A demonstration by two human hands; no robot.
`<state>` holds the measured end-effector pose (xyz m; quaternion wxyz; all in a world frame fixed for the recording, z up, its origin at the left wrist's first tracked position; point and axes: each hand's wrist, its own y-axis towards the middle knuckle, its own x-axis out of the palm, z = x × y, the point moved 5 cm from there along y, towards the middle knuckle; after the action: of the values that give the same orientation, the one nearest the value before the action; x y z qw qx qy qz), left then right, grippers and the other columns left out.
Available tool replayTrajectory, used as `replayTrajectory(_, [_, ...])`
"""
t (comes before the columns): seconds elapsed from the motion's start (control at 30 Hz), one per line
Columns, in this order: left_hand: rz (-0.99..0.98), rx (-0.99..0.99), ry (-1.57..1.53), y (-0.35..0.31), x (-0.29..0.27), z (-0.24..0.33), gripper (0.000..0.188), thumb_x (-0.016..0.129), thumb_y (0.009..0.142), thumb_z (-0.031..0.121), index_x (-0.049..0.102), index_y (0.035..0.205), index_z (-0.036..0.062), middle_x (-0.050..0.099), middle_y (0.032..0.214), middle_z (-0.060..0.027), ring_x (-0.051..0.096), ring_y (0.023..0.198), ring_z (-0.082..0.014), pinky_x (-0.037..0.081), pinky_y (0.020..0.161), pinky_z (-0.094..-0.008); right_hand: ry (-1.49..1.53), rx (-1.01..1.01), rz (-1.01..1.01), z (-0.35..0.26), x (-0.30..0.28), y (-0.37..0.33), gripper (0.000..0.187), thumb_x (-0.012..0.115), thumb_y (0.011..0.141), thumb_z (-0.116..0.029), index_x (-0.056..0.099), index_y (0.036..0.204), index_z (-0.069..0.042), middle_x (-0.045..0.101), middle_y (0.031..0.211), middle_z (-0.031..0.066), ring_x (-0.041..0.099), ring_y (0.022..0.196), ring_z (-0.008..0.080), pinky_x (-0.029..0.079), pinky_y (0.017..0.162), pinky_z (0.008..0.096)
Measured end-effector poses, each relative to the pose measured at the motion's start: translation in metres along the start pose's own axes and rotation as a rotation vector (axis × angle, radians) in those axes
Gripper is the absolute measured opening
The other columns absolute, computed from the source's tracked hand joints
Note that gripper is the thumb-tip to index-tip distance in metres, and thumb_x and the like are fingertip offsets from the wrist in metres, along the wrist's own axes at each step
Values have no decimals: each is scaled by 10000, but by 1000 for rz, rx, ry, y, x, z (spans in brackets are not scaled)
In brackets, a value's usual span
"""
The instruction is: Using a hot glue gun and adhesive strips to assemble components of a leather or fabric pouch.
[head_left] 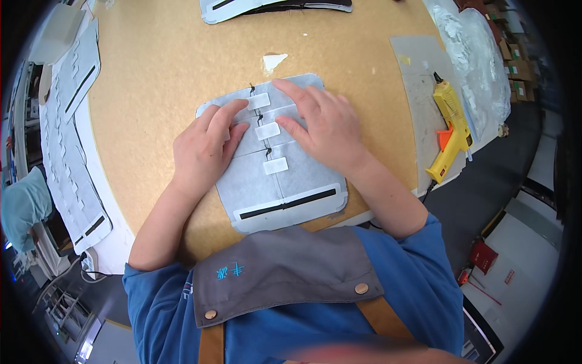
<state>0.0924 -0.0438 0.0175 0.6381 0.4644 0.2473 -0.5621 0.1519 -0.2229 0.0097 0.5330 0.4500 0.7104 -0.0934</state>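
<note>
A light grey fabric panel (pixel 248 176) with rounded corners lies flat on the table before me. Down its middle seam run white rectangular tabs (pixel 267 131) and small black knotted threads (pixel 268 151); a black strip (pixel 288 204) crosses its near end. My left hand (pixel 206 142) rests on the panel's left side, fingers bent and parted, the index fingertip at the left end of the farthest tab. My right hand (pixel 330 124) lies over the right side, its index finger stretched to the far edge and its thumb tip beside the middle tab. Neither hand grips anything.
A yellow glue gun (pixel 450 124) lies on a grey board (pixel 412 79) at right, near clear plastic wrap (pixel 473 54). Similar panels (pixel 70 151) lie along the left, and others (pixel 276 7) at the far edge. A white scrap (pixel 274 62) sits beyond my panel.
</note>
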Motion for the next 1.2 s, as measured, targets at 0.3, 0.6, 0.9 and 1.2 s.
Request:
replayTrajectory(0.3, [-63, 80, 131, -1, -5, 2, 286, 719, 853, 189, 687, 1138, 198, 595, 815, 5, 611, 658, -158, 490, 541, -295, 27, -119, -85, 0, 3, 2, 468, 675, 888, -292, 574, 1324, -158, 531, 765, -2, 548, 682, 181, 431, 635, 346])
replayTrajectory(0.6, [-68, -318, 57, -16, -34, -34, 214, 726, 870, 155, 621, 1021, 46, 623, 994, -91, 592, 649, -235, 508, 595, -343, 404, 231, -46, 21, -1, -3, 520, 694, 888, -233, 463, 1336, -105, 554, 707, 12, 541, 579, 184, 430, 533, 343])
replayTrajectory(0.9, [-285, -937, -926, -44, -36, -32, 211, 661, 955, 231, 612, 1016, 35, 481, 691, 62, 395, 532, -39, 314, 468, -222, 564, 290, -25, 29, -2, -4, 508, 674, 893, -206, 460, 1343, -106, 591, 736, 1, 552, 576, 157, 445, 552, 323])
replayTrajectory(1.2, [-448, -1098, -979, -104, -31, -4, 303, 726, 903, 243, 662, 1035, -22, 510, 636, 39, 400, 516, -32, 325, 463, -210, 596, 286, -8, 32, 5, 0, 485, 679, 893, -216, 493, 1328, -111, 599, 760, 3, 561, 594, 149, 469, 591, 307])
